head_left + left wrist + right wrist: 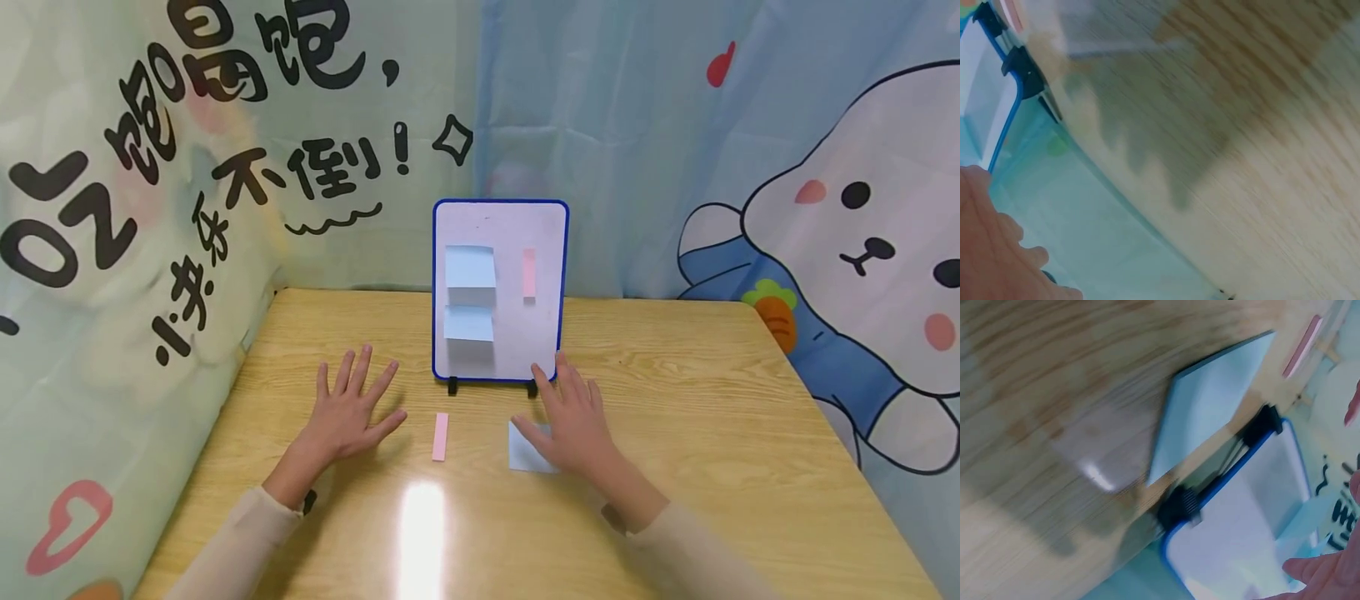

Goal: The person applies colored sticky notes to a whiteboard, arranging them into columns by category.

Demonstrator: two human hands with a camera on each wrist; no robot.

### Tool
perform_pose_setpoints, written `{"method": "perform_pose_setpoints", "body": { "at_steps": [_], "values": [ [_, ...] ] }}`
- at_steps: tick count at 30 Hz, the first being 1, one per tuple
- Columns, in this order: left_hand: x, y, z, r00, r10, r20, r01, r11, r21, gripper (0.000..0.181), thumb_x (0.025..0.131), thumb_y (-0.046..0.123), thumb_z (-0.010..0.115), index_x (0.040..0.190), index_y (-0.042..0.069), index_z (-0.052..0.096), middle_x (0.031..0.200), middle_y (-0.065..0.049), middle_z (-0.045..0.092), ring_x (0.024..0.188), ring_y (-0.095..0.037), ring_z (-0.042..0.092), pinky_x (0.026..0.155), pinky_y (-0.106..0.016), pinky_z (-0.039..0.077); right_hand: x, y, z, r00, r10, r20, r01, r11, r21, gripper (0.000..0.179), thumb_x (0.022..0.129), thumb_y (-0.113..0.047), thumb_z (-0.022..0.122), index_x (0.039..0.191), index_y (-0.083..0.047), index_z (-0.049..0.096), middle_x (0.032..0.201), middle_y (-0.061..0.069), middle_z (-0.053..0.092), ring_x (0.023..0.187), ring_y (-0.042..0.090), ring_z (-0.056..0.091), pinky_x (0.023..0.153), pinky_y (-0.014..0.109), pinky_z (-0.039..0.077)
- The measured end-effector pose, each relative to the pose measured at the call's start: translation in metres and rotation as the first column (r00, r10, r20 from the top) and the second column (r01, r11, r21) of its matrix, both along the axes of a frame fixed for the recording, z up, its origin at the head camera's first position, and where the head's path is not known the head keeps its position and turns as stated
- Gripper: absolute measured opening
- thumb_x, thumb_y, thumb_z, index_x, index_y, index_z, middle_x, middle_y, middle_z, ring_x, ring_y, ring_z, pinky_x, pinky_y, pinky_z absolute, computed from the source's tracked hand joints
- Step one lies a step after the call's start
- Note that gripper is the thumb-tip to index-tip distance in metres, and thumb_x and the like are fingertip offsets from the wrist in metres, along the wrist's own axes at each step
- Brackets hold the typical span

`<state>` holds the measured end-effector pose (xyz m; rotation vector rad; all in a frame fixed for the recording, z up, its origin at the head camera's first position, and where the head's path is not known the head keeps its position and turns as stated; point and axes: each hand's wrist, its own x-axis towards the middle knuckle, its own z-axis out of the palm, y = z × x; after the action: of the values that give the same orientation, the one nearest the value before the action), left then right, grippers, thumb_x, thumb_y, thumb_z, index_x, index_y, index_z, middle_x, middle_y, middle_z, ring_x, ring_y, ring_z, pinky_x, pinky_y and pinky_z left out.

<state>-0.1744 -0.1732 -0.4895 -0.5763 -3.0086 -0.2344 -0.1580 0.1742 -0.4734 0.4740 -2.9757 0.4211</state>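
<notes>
My left hand (347, 421) is held over the table with its fingers spread, left of a pink sticky-note strip pad (440, 437). Nothing is in it. Over a blue sticky-note pad (528, 450) hovers my right hand (576, 429), fingers straight and also holding nothing; it covers the pad's right part in the head view. The right wrist view shows this pad (1210, 406) whole, lying flat. Behind the hands stands a small blue-framed whiteboard (517, 333). Two blue notes (469, 267) stick to its left half, their lower edges lifted, and a pink strip (529, 273) to its right.
Black stand feet (452, 386) support the whiteboard near the back of the wooden table (660, 358). Printed curtains (615, 167) hang behind and along the left side. A bright light reflection (422, 533) shows on the tabletop in front.
</notes>
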Motion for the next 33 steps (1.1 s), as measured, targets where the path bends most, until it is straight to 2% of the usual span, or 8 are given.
{"method": "perform_pose_setpoints", "body": {
  "at_steps": [6, 14, 18, 24, 26, 29, 33],
  "values": [
    [0.004, 0.000, 0.001, 1.000, -0.001, -0.003, 0.001, 1.000, 0.013, 0.072, 0.087, 0.069, 0.030, 0.148, 0.034, 0.014, 0.156, -0.010, -0.002, 0.143, -0.035, -0.003, 0.107, -0.064, -0.004, 0.003, -0.033, -0.002, 0.996, 0.091, -0.007, -0.090, 0.995, 0.039, 0.075, 0.087, -0.062, 0.043, 0.146, -0.017, 0.027, 0.155, 0.015, 0.006, 0.138, 0.037, 0.019, 0.107, 0.062, 0.014],
    [0.008, 0.001, -0.001, 1.000, -0.014, -0.027, 0.014, 1.000, 0.016, 0.071, 0.087, 0.069, 0.031, 0.147, 0.032, 0.019, 0.156, -0.012, 0.005, 0.142, -0.037, 0.006, 0.107, -0.065, -0.002, 0.005, -0.075, -0.008, 0.973, 0.227, -0.034, -0.226, 0.974, 0.028, 0.067, 0.091, -0.053, 0.044, 0.144, -0.015, 0.031, 0.153, 0.017, 0.015, 0.137, 0.037, 0.023, 0.107, 0.060, 0.018],
    [0.010, 0.000, 0.000, 0.999, -0.018, -0.037, 0.018, 1.000, -0.002, 0.071, 0.087, 0.069, 0.032, 0.147, 0.032, 0.021, 0.156, -0.012, 0.007, 0.142, -0.037, 0.008, 0.107, -0.064, 0.000, 0.005, -0.091, -0.013, 0.969, 0.245, -0.034, -0.244, 0.969, 0.044, 0.067, 0.090, -0.055, 0.044, 0.143, -0.015, 0.033, 0.152, 0.016, 0.019, 0.137, 0.035, 0.025, 0.107, 0.059, 0.021],
    [0.014, 0.002, 0.000, 1.000, -0.031, -0.002, 0.031, 1.000, -0.004, 0.072, 0.087, 0.070, 0.027, 0.148, 0.033, 0.015, 0.156, -0.010, 0.003, 0.143, -0.033, 0.003, 0.108, -0.063, -0.002, 0.006, -0.106, -0.021, 0.965, 0.258, 0.043, -0.261, 0.959, 0.114, 0.073, 0.088, -0.059, 0.044, 0.142, -0.011, 0.034, 0.153, 0.015, 0.018, 0.137, 0.034, 0.026, 0.108, 0.057, 0.021],
    [0.016, 0.003, 0.001, 0.999, -0.040, 0.010, 0.040, 0.999, -0.004, 0.073, 0.087, 0.071, 0.027, 0.148, 0.033, 0.015, 0.156, -0.009, 0.003, 0.143, -0.033, 0.004, 0.108, -0.063, -0.003, 0.007, -0.109, -0.022, 0.959, 0.278, 0.056, -0.284, 0.950, 0.134, 0.072, 0.088, -0.057, 0.047, 0.140, -0.009, 0.037, 0.151, 0.015, 0.023, 0.136, 0.034, 0.029, 0.108, 0.056, 0.023],
    [0.018, 0.004, 0.004, 0.998, -0.057, 0.023, 0.057, 0.998, -0.014, 0.074, 0.087, 0.070, 0.027, 0.148, 0.030, 0.014, 0.156, -0.009, 0.005, 0.143, -0.032, 0.006, 0.108, -0.063, -0.003, 0.009, -0.113, -0.023, 0.942, 0.331, 0.061, -0.336, 0.930, 0.145, 0.064, 0.088, -0.049, 0.053, 0.134, -0.005, 0.045, 0.143, 0.016, 0.038, 0.131, 0.032, 0.037, 0.106, 0.051, 0.029],
    [0.022, 0.006, 0.005, 0.995, -0.085, 0.047, 0.086, 0.996, -0.018, 0.074, 0.087, 0.070, 0.026, 0.148, 0.029, 0.014, 0.156, -0.007, 0.007, 0.143, -0.031, 0.007, 0.108, -0.062, -0.003, 0.012, -0.117, -0.024, 0.913, 0.408, 0.022, -0.406, 0.899, 0.166, 0.043, 0.088, -0.038, 0.058, 0.113, -0.004, 0.060, 0.118, 0.010, 0.058, 0.113, 0.026, 0.053, 0.096, 0.042, 0.042]
  ]
}}
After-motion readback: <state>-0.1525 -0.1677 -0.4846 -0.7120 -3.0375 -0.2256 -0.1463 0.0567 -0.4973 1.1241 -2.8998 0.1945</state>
